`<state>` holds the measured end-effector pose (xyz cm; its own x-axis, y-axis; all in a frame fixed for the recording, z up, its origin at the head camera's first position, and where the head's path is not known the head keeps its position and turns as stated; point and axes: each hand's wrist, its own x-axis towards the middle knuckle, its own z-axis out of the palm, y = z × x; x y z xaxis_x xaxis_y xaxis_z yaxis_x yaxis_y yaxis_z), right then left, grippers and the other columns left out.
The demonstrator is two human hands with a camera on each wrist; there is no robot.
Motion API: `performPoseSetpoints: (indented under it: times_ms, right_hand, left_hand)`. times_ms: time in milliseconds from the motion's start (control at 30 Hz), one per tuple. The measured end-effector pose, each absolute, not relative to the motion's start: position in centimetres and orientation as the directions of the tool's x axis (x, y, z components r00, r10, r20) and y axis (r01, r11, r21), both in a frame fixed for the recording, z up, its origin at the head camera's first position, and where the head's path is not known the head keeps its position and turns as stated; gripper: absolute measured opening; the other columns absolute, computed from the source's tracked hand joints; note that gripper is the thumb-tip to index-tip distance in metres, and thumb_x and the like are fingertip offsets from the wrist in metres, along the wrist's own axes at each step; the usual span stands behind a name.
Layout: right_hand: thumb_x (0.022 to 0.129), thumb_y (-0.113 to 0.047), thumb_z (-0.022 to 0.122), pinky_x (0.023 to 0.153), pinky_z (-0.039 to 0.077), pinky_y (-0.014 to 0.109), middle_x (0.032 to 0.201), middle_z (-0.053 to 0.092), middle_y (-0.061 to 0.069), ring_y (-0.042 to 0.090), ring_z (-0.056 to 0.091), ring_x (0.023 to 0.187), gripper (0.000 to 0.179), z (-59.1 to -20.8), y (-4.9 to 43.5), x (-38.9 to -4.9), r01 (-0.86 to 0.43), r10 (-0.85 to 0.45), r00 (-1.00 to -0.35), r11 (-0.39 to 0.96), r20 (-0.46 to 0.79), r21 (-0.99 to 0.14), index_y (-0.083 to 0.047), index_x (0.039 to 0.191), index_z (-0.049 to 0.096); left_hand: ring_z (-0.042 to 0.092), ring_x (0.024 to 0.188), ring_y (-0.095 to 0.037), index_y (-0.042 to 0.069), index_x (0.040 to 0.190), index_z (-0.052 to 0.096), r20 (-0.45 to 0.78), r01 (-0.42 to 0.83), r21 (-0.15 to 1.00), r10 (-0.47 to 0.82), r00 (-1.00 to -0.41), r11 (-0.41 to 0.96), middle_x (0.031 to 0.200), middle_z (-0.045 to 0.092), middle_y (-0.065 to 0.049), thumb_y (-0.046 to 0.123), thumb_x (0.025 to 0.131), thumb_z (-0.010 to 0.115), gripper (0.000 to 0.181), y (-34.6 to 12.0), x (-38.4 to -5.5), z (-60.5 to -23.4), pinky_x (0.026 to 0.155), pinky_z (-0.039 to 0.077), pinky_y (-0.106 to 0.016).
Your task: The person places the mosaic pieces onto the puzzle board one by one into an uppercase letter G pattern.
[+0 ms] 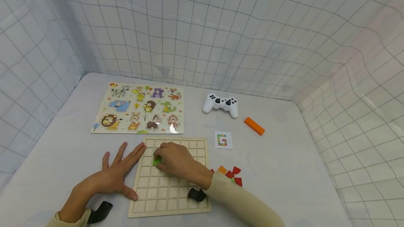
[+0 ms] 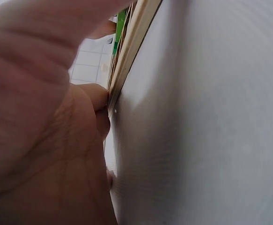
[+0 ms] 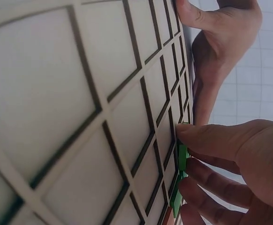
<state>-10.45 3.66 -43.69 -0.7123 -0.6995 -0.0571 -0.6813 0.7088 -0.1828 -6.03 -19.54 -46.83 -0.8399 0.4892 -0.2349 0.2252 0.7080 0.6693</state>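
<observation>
A wooden grid board (image 1: 151, 205) lies flat at the front of the table. My right hand (image 1: 178, 160) reaches over its upper left part and pinches a green tile (image 3: 182, 157) between thumb and fingers, at the board's surface. Beside it, a second green tile (image 3: 175, 199) shows in the right wrist view, partly covered by the fingers. My left hand (image 1: 115, 177) is spread out at the board's left side, its thumb and fingertips touching the edge. From the left wrist, the board's side (image 2: 135, 44) and some green on top are visible.
Loose red (image 1: 238, 181), orange (image 1: 222, 169) and green pieces lie right of the board, partly behind my forearm. A pattern card (image 1: 223, 140), an orange block (image 1: 254, 126), a white game controller (image 1: 220, 104) and an animal puzzle (image 1: 132, 109) sit farther back.
</observation>
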Motion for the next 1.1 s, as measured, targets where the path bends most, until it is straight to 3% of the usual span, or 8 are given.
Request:
performPoseSetpoints:
  times_ms: [300,800,1100]
  right_hand:
    - [0.088,-0.036,0.078,0.064,0.044,0.012,0.098,0.065,-0.014,-0.003,0.056,0.08,0.019,-43.4,3.7,-10.5,-0.641,-0.671,-0.737,0.733,-0.085,-0.229,-0.026,0.103,0.076]
    - [0.089,-0.033,0.077,0.064,0.043,0.012,0.097,0.066,-0.014,-0.003,0.055,0.08,0.016,-43.6,3.6,-10.7,-0.667,-0.697,-0.713,0.709,-0.081,-0.227,-0.026,0.103,0.076]
    - [0.09,-0.033,0.075,0.065,0.045,0.013,0.102,0.067,-0.013,-0.002,0.057,0.082,0.016,-42.4,4.9,-10.6,-0.622,-0.666,-0.742,0.725,-0.073,-0.296,-0.026,0.105,0.076]
  left_hand:
    - [-0.023,0.148,-0.049,0.028,0.163,0.005,-0.24,0.222,0.668,0.489,-0.839,0.71,0.171,-0.002,-0.007,0.059,0.049,0.09,0.145,-19.4,-5.9,-46.6,0.097,-0.019,-0.081]
    - [-0.023,0.147,-0.052,0.027,0.163,0.006,-0.239,0.216,0.677,0.487,-0.84,0.704,0.17,-0.001,-0.008,0.058,0.051,0.09,0.144,-19.4,-5.9,-46.3,0.096,-0.019,-0.082]
    - [-0.021,0.148,-0.051,0.027,0.162,0.006,-0.245,0.21,0.667,0.476,-0.845,0.715,0.17,0.001,-0.009,0.059,0.05,0.091,0.145,-19.4,-6.0,-46.6,0.097,-0.017,-0.082]
